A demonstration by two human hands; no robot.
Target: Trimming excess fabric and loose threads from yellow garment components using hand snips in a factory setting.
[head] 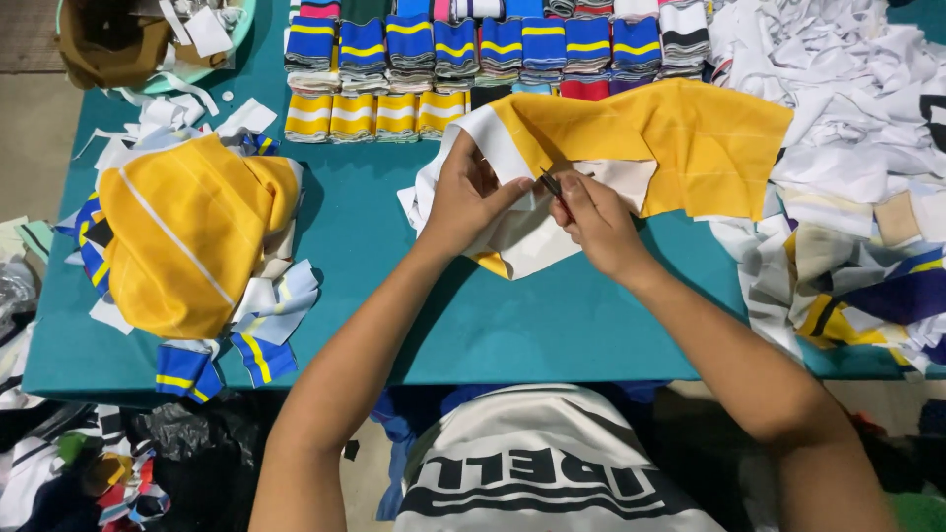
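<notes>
At the bottom centre of the frame your lap shows a white shirt [542,463] with dark lettering, and both your forearms reach up from there over the teal counter [512,325]. Just above the middle of the frame your left hand [463,197] is closed on the white edge of a yellow and white fabric piece [680,138], thumb and fingers pinching the cloth and bunching it up. Touching it on the right, your right hand [596,222] is curled around a small dark snipping tool [552,184], whose tip rests on the fabric just beside your left thumb; whether its blades are open you cannot tell. The fabric piece lies on the counter at centre and spreads to the upper right. At the left of the frame a heap of yellow fabric [182,232] sits on blue, yellow and white striped scraps [251,340] near the counter's front edge. At the right edge a pile of mostly white cloth [857,99] runs from top to middle. Farther off, along the top centre, rows of folded striped bands [453,49] in blue, yellow and other colours are stacked side by side. In the upper left corner a pale green basin [236,25] holds brown material and scraps.
</notes>
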